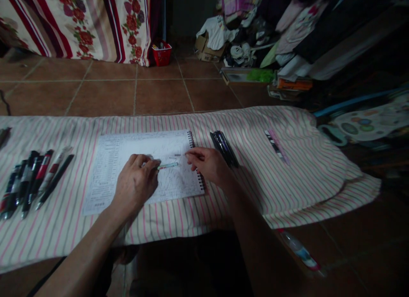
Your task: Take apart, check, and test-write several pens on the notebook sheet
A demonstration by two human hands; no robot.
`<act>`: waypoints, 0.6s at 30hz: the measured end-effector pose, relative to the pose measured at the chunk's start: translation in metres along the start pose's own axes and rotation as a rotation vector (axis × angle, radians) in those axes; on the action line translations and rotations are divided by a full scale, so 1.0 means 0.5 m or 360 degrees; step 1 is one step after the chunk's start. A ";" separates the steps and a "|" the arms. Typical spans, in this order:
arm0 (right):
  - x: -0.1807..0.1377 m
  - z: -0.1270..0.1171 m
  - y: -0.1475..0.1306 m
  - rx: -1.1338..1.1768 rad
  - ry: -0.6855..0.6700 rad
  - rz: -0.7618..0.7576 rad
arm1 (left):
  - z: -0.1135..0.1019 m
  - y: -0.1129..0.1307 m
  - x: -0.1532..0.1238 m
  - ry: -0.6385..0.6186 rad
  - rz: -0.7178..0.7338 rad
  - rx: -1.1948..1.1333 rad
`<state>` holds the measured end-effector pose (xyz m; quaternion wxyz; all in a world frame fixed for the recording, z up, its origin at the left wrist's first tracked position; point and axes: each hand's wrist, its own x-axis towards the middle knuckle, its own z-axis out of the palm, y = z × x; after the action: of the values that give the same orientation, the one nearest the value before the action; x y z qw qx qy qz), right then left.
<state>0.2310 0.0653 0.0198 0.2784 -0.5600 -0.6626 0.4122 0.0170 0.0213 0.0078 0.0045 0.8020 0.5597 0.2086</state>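
A spiral notebook (pixel 121 160) covered in scribbles lies open on a striped cloth (pixel 255 190). My left hand (pixel 136 184) rests on the page with its fingers curled round the end of a pale green pen (pixel 168 165). My right hand (pixel 207 162) sits by the spiral binding, its fingertips pinched on a small dark piece at the pen's other side; what it is I cannot make out.
A row of several pens (pixel 30 180) lies at the cloth's left. A dark bundle of pens (pixel 224 148) lies right of the notebook, with two more pens (pixel 276 146) farther right. Another pen (pixel 298 248) lies on the tiled floor. A red basket (pixel 162 54) and piled clothes stand behind.
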 end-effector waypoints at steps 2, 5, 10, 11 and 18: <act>0.003 -0.003 0.006 -0.0100 0.0118 -0.0069 | 0.002 -0.001 0.000 0.0010 0.0010 -0.0014; 0.007 -0.003 0.012 -0.0185 0.0257 -0.0184 | 0.003 -0.002 0.002 -0.0005 -0.0005 -0.0079; 0.004 0.003 -0.002 0.0159 0.0201 -0.0232 | -0.007 -0.006 0.010 0.0095 -0.0115 -0.0539; 0.002 0.004 -0.007 0.0257 0.0165 -0.0220 | -0.012 -0.007 0.011 0.0137 -0.0149 -0.0690; -0.016 0.017 -0.039 0.0716 -0.0279 -0.0276 | -0.037 0.001 0.017 0.0142 -0.0249 -0.1560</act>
<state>0.2154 0.0550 0.0331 0.3719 -0.3871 -0.6213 0.5708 0.0137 0.0245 0.0276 0.3726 0.6514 0.4539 0.4804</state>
